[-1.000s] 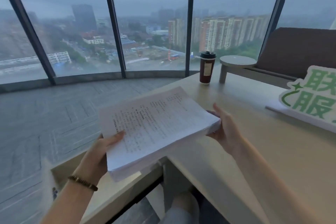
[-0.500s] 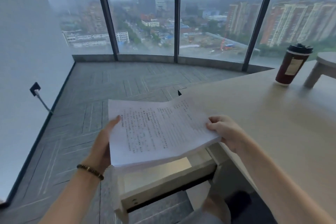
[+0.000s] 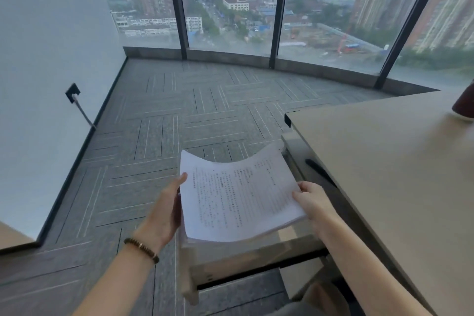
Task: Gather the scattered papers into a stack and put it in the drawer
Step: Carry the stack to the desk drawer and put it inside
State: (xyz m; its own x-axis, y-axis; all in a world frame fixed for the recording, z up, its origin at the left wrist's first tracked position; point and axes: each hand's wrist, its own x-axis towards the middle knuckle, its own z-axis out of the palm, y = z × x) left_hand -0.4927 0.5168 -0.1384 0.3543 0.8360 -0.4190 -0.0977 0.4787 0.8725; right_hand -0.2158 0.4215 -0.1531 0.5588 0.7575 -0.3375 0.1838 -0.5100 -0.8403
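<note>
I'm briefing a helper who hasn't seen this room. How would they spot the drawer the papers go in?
Find the pale wooden desk at the right. The drawer sticks out open from under its left edge, directly below the paper stack held by the left hand and right hand. It is the only pulled-out box there.

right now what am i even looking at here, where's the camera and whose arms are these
There is no machine here. The camera sits on a person's head and looks forward and down, so the two arms are that person's own. The left hand, with a beaded bracelet on its wrist, and the right hand hold a stack of printed papers by its two sides. The stack sags a little in the middle. Under it is an open drawer pulled out from the pale desk. A dark red cup stands on the desk at the picture's right edge. Beyond are grey carpet and tall windows over a city.
</note>
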